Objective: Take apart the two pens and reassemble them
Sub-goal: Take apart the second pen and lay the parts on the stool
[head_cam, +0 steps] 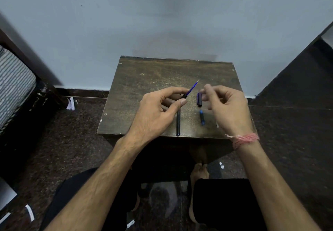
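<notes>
My left hand (158, 111) pinches a dark pen barrel with its blue refill (191, 89) sticking out up and to the right. To its right, my right hand (228, 108) holds a short dark pen piece (199, 99) upright between fingertips, just above the table. A second dark pen (178, 122) lies lengthwise on the wooden table (144, 79) below my left thumb. A small blue cap (202, 117) lies near the front edge, under my right hand.
The small table stands against a pale wall, with dark speckled floor on both sides. A striped mattress on a dark frame (14, 84) is at the far left. My knees and bare feet (199, 173) are below the table's front edge.
</notes>
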